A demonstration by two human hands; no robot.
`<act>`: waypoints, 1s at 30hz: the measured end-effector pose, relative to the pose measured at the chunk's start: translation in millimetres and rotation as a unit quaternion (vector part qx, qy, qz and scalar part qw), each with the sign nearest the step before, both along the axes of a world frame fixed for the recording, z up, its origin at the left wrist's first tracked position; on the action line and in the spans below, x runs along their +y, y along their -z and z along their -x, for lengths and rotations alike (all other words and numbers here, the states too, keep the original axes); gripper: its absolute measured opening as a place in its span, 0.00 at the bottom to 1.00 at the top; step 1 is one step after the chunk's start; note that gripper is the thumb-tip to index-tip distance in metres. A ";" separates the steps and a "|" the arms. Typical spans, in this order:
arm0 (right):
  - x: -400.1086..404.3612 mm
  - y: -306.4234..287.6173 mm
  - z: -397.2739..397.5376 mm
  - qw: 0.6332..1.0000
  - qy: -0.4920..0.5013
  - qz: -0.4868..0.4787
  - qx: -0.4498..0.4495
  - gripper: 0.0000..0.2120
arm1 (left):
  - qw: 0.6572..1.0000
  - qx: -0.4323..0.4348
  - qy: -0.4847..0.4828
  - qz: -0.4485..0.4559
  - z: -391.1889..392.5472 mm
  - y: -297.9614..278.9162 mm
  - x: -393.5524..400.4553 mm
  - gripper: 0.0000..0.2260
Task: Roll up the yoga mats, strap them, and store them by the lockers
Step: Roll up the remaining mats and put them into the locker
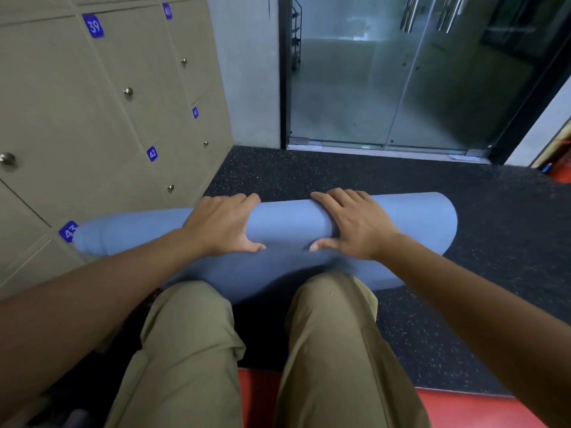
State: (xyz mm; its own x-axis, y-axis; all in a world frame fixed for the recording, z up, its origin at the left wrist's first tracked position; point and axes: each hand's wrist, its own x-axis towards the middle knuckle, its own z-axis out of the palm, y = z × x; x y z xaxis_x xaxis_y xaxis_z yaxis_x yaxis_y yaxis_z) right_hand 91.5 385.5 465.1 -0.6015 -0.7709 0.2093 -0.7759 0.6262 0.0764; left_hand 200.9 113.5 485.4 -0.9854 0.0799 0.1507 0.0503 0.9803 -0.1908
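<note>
A blue yoga mat [287,220], rolled into a thick cylinder, lies crosswise on the dark speckled floor just in front of my knees. My left hand [221,225] rests flat on top of the roll left of its middle, fingers straight, thumb at the near side. My right hand [352,222] lies the same way a little to the right. The roll's left end touches or nearly touches the beige lockers [92,118]; its right end [445,223] is free. No strap is visible.
Numbered lockers with round knobs fill the left side. A grey wall [247,72] and glass doors [401,72] stand ahead. A red floor strip [463,409] runs under my legs, in khaki trousers. Something orange [560,168] sits at the far right.
</note>
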 end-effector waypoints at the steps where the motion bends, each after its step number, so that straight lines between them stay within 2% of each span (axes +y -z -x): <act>1: 1.7 -3.9 0.8 1.000 -0.004 -0.009 0.027 0.52 | 1.000 0.000 0.000 0.005 0.8 -8.4 0.9 0.34; 4: 0.5 -31.1 -3.3 0.997 0.011 -0.002 0.073 0.53 | 1.000 0.015 0.001 0.005 -5.8 -41.0 3.4 0.33; 9: -4.6 -94.0 -15.3 0.990 0.031 0.049 0.126 0.48 | 0.998 0.052 0.006 0.023 -16.7 -110.9 4.1 0.31; 18: 12.9 -238.9 -63.4 0.964 0.019 0.105 0.245 0.45 | 0.989 0.140 -0.001 0.046 -67.9 -251.5 17.7 0.33; 24: 37.8 -280.3 -132.4 0.949 -0.001 0.109 0.295 0.46 | 0.987 0.152 -0.010 0.047 -135.1 -284.3 28.2 0.38; 30: 58.5 -268.2 -198.3 0.950 -0.018 0.105 0.294 0.44 | 0.994 0.106 -0.008 0.037 -196.2 -275.3 44.8 0.37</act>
